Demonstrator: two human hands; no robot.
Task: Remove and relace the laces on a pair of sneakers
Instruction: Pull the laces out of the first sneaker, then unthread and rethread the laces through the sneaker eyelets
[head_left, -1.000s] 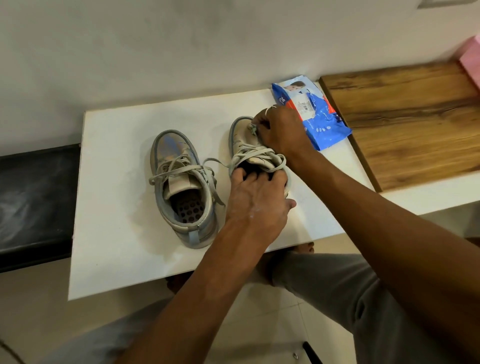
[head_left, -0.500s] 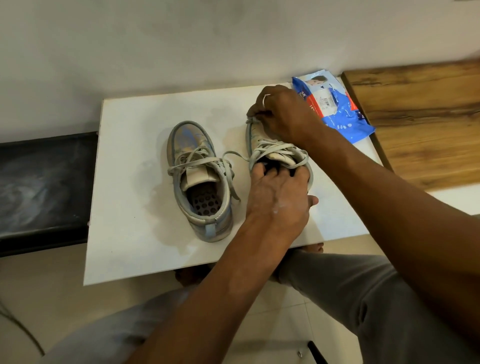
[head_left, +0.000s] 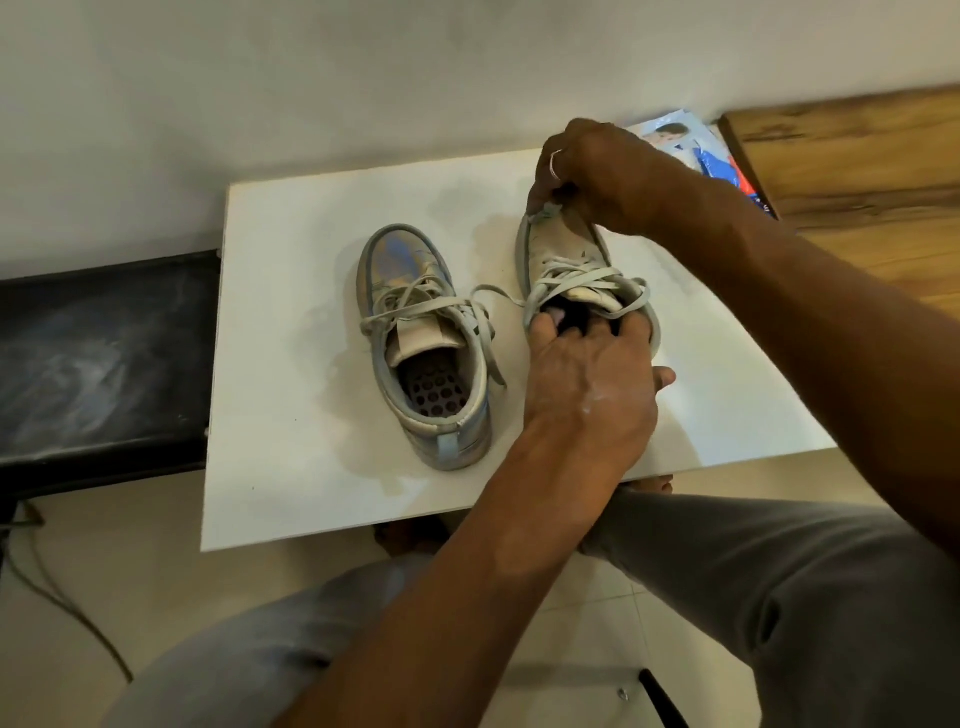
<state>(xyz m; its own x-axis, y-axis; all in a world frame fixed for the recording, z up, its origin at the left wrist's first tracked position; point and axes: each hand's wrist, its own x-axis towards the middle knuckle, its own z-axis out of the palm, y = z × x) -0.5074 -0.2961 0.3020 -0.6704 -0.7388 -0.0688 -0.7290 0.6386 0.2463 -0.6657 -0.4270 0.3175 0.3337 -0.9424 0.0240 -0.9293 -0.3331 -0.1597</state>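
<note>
Two worn grey-white sneakers stand side by side on a white table (head_left: 291, 467), toes pointing away from me. The left sneaker (head_left: 426, 348) is free, its loose laces draped over the tongue. My left hand (head_left: 587, 384) grips the heel opening of the right sneaker (head_left: 566, 265), fingers curled inside the collar. My right hand (head_left: 597, 176) pinches the lace (head_left: 545, 213) at the toe end of that shoe. More loosened lace (head_left: 582, 283) crosses the shoe's tongue, one end trailing toward the left sneaker.
A blue and white packet (head_left: 701, 156) lies at the table's back right, partly behind my right arm. A wooden surface (head_left: 857, 161) adjoins on the right, a black bench (head_left: 98, 358) on the left. My knees are below the table's front edge; a cable lies on the floor.
My right hand has lifted a little at the toe, drawing the lace up. The camera view has shifted left, so the table and shoes sit further right. My left hand stays on the heel.
</note>
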